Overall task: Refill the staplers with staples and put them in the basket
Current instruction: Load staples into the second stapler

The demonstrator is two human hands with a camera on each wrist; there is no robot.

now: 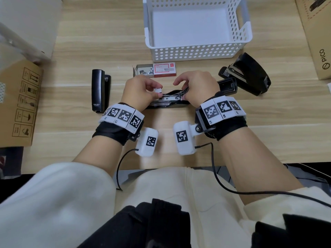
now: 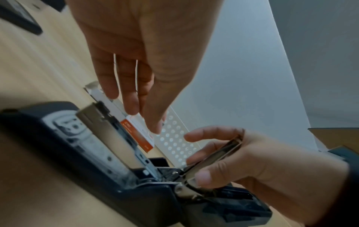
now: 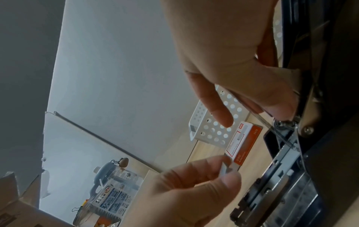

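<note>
Right now the left hand pinches a short strip of staples between thumb and fingertips, held just above the metal channel of the opened stapler that lies flat on the surface in front of the person. The right hand is curled round the stapler's raised metal arm, thumb near the hinge, holding it up and out of the way so the channel stays open. From the right wrist view the strip looks small and pale and is partly blurred, so whether it is a full strip I cannot tell.

Just beyond the hands sits the staple box, red and white, with its grey tray slid out to the left and loose staples showing in it. Farther back stands the white basket, with nothing inside it. A closed black stapler lies to the left, well apart from the work, and a bulkier black stapler lies to the right, its top seemingly ajar. Cardboard boxes flank the surface on both sides.

By my reading the task is early: the first stapler is open and about to take its staples, none has reached the basket, and two more wait. Left to do are seating the strip, closing this stapler, moving it to the basket, then repeating for the others
</note>
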